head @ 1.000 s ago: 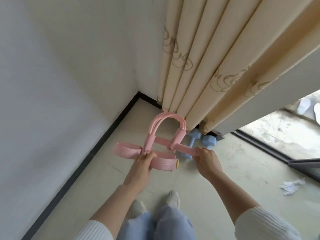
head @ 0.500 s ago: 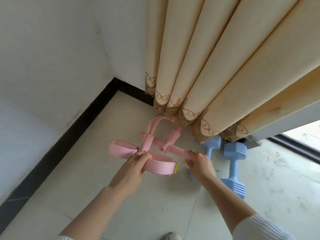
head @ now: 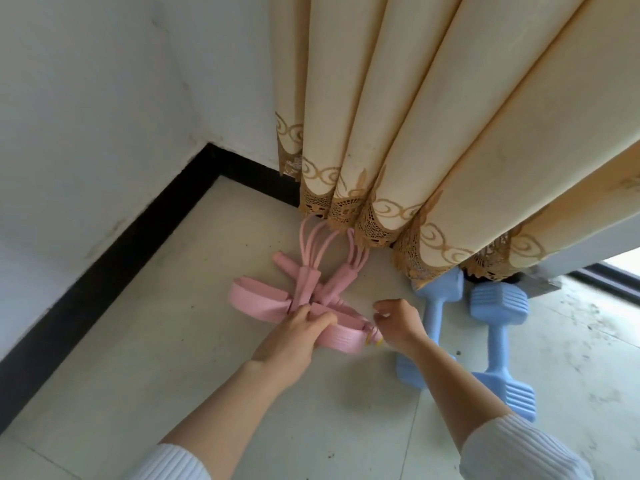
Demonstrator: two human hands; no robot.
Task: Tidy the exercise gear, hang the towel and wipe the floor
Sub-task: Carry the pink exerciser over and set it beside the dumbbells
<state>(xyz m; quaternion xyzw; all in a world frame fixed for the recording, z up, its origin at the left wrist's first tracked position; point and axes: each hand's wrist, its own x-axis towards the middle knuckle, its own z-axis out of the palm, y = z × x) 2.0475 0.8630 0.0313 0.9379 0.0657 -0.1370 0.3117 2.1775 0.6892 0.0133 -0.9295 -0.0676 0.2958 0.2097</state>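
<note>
While left grip (head: 294, 336) clasps puller (head: 263, 299) — right grip (head: 398, 320) released | curtain (head: 415, 116) overhangs it | dumbbells (head: 498, 327) beside

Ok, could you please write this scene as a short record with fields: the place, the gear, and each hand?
place: corner of a tiled floor, white walls, beige curtain
pink pedal puller: lies on the floor, its tubes reach under the curtain hem
left hand: grips the puller's foot strap
right hand: beside the puller's right end, fingers loosely curled, seems to hold nothing
blue dumbbells: two, side by side on the floor, right of the puller
towel: not in view
</note>
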